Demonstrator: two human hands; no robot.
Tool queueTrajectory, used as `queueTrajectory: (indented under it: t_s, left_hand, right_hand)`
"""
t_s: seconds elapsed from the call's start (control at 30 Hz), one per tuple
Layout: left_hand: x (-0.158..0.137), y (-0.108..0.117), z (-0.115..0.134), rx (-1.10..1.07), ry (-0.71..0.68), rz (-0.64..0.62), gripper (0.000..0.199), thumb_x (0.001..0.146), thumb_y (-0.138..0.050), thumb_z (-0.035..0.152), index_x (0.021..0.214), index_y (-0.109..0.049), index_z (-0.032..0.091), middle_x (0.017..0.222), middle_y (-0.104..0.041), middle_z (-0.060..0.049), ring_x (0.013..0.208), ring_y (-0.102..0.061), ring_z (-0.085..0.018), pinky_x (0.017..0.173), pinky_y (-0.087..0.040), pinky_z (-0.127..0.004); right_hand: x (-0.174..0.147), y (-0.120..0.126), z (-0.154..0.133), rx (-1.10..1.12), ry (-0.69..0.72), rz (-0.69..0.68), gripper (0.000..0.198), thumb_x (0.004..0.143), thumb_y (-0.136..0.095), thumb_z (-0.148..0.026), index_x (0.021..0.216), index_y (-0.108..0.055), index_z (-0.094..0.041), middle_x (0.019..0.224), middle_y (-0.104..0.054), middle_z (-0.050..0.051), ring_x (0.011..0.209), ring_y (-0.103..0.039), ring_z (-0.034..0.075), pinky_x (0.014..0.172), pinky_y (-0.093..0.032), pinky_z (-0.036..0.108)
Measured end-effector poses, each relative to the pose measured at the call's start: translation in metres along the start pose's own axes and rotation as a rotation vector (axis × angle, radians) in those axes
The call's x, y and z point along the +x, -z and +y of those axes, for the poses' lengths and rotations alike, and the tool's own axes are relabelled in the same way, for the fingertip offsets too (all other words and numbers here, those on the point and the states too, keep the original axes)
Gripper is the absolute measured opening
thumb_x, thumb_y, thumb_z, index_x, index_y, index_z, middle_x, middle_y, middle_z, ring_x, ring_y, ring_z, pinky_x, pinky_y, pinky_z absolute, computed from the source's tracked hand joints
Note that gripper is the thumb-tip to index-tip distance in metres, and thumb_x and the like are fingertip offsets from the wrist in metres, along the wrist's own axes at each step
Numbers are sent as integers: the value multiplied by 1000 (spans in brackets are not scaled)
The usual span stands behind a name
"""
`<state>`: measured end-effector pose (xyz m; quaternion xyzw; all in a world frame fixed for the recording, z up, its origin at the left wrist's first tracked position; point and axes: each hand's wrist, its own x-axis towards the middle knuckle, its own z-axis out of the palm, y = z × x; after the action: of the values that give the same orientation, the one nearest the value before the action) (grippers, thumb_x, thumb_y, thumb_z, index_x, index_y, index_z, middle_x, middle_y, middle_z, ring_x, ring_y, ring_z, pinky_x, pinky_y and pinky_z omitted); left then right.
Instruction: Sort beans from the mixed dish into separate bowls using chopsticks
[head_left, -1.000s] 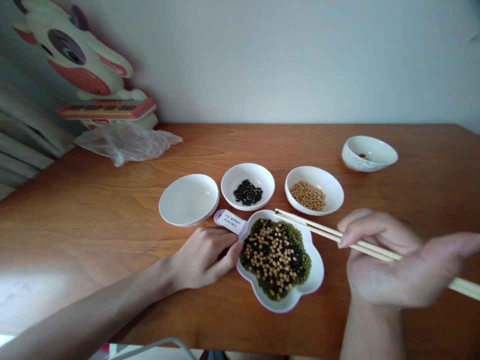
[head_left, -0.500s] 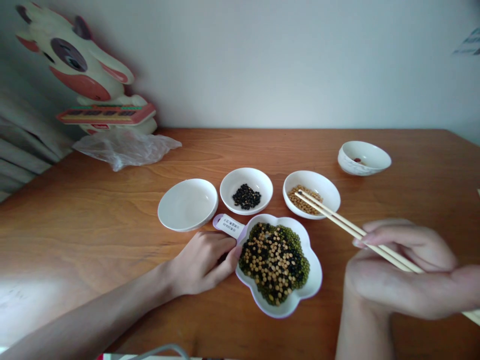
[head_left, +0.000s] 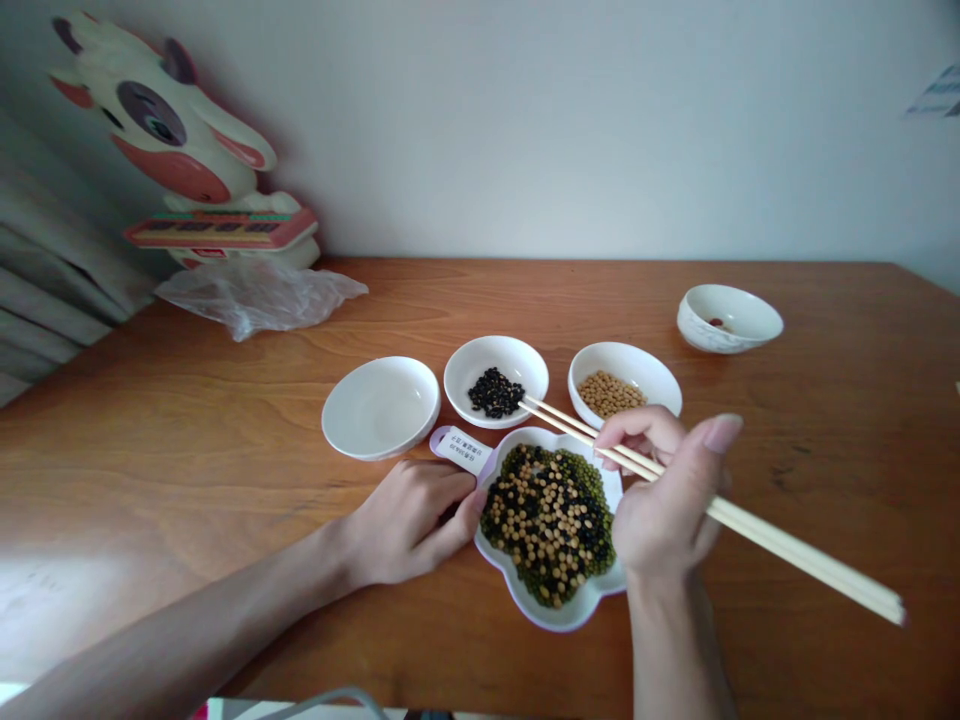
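My left hand (head_left: 420,522) is closed at the base of the handle of a white flower-shaped dish (head_left: 559,618), thumb against its rim. Green, black and yellow beans (head_left: 544,520) lie mixed in that dish. My right hand (head_left: 664,480) grips a pair of wooden chopsticks (head_left: 795,560) above the dish's right side. Their tips reach the right inside of a white bowl (head_left: 491,348) with black beans (head_left: 495,393); whether they pinch a bean I cannot tell. To its right stands a white bowl (head_left: 656,380) of yellow soybeans (head_left: 609,393), partly behind my right hand.
An empty white bowl (head_left: 379,405) stands left of the black beans. A patterned bowl (head_left: 727,325) with something small and dark red is at the back right. A clear plastic bag (head_left: 262,297) lies before a cow-shaped toy (head_left: 187,150) at the back left.
My right hand has moved left, turning, and the chopstick tips have gone from the soybean bowl to the black bean bowl. A dark bean showed at the tips before. My left hand stays on the dish.
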<state>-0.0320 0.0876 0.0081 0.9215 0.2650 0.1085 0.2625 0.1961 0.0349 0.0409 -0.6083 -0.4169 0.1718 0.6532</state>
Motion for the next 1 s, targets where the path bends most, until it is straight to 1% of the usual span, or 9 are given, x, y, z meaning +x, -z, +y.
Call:
queueTrajectory:
  t_s: [0.1,0.17,0.23,0.4,0.47,0.53,0.67,0.83,1.0]
  left_hand:
    - [0,0,0,-1,-11,5,38,110,-33,33,75,-43,21,70,-57,-1,62,-47,-15,64,-35,-31]
    - [-1,0,-1,-3,-16,7,38,110,-33,33,75,-42,21,69,-56,-1,61,-46,-15,64,-34,-31]
    - [-1,0,-1,-3,-13,6,38,110,-33,33,76,-42,21,70,-56,-1,61,-46,-15,63,-34,-31]
    - [-1,-1,-2,-2,5,-6,37,110,-34,33,76,-43,21,70,-56,-1,61,-46,-15,63,-34,-31]
    - [-1,-1,-3,-7,8,-14,37,110,-34,33,76,-43,21,70,-57,-1,62,-47,-15,63,-34,-31]
    - [-1,-2,-3,-18,7,-17,37,110,-34,32,76,-43,21,70,-57,0,61,-47,-14,64,-35,-31]
    - [0,-2,-3,-17,-4,-12,35,110,-35,30,76,-42,21,70,-56,0,61,-46,-14,63,-34,-31]
    - [0,-2,-2,-32,-25,-10,34,109,-35,28,76,-41,21,70,-55,1,61,-45,-13,63,-33,-30]
    - [1,-2,-2,-46,-11,-19,34,109,-36,29,77,-42,21,71,-56,0,61,-46,-13,64,-34,-30]
  right_hand:
    - [5,4,1,33,-16,8,83,101,-19,-76,59,-64,-21,51,-56,5,51,-54,18,49,-35,32]
    - [8,9,2,51,-8,19,83,101,-19,-76,59,-64,-20,51,-57,5,50,-55,18,50,-36,31]
    - [13,17,4,52,15,2,83,102,-19,-74,58,-64,-21,51,-58,6,51,-57,19,51,-39,32]
    - [27,49,8,-67,191,-116,90,104,-8,-71,51,-62,-22,47,-58,7,53,-61,20,53,-42,33]
    - [28,61,6,-114,214,-193,91,104,-5,-70,51,-62,-22,47,-58,7,52,-60,19,52,-40,34]
    - [25,67,1,-153,190,-256,91,105,-5,-70,53,-62,-22,49,-59,7,52,-58,19,52,-38,34]
    - [15,70,-9,-202,74,-343,85,105,-11,-71,57,-60,-22,52,-55,4,53,-54,17,54,-36,34]
    - [14,73,-5,-193,9,-355,80,106,-19,-71,58,-62,-22,54,-55,3,54,-53,16,55,-34,34]
    - [15,74,1,-210,-14,-363,79,106,-18,-71,61,-62,-23,56,-55,1,58,-53,16,59,-34,34]
